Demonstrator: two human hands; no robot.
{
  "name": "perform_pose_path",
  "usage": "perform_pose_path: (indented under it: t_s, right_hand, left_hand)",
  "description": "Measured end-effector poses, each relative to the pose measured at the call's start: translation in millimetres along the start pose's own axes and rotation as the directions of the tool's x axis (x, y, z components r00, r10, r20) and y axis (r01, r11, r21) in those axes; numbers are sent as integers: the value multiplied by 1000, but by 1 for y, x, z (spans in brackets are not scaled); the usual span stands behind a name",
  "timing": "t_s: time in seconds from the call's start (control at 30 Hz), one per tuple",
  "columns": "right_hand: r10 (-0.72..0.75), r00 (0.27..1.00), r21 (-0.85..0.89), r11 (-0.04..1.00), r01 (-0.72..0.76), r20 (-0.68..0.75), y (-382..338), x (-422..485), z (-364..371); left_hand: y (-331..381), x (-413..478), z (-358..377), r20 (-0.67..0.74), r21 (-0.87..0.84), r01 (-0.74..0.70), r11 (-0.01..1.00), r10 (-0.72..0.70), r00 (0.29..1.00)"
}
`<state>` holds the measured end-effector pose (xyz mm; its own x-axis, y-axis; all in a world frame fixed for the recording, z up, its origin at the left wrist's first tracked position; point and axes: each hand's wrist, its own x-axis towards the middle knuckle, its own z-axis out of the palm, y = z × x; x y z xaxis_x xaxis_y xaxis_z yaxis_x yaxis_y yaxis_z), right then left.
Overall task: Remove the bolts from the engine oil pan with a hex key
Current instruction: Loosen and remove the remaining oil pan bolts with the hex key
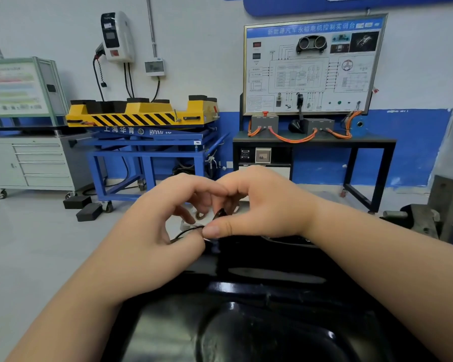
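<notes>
A glossy black oil pan [246,322] fills the lower middle of the head view, bulging toward me. Both hands meet over its far rim. My left hand [165,218] has its fingers curled, the thumb lying against a thin black hex key [187,231]. My right hand [259,205] pinches the key's other end between thumb and curled fingers; a dark tip [220,212] shows under its fingers. The bolt itself is hidden beneath the hands.
A blue lift cart with a yellow striped top [144,118] stands behind left, beside a grey drawer cabinet [37,163]. A training board on a black bench [311,74] is behind right. Black blocks [87,207] lie on the floor. A grey metal stand [434,205] rises at right.
</notes>
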<state>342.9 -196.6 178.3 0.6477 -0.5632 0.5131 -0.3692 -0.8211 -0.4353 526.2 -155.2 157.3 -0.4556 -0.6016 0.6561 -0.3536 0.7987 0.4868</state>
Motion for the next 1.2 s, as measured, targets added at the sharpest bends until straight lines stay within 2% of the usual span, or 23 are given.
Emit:
perform_pose_path:
  t_s: [0.13,0.33,0.63,0.97,1.2]
  right_hand:
    - [-25,997,-83,996,19,-74,-1,3,1]
    - [-41,988,-231,973,5,-149,-7,3,3]
    - [-137,988,-427,900,92,-76,-17,3,4]
    - [-154,985,-470,877,103,-71,-22,4,7]
    - [-82,990,-402,915,28,-118,-17,1,7]
  left_hand:
    - [0,0,1,-8,-30,-1,1000,1,1000]
    - [-5,2,3,-95,-61,72,996,-78,992]
    - [-6,1,1,-93,-50,120,992,-124,988]
    - [-6,0,1,-86,-55,127,990,-132,988]
    - [-7,1,3,-84,13,146,989,-145,986]
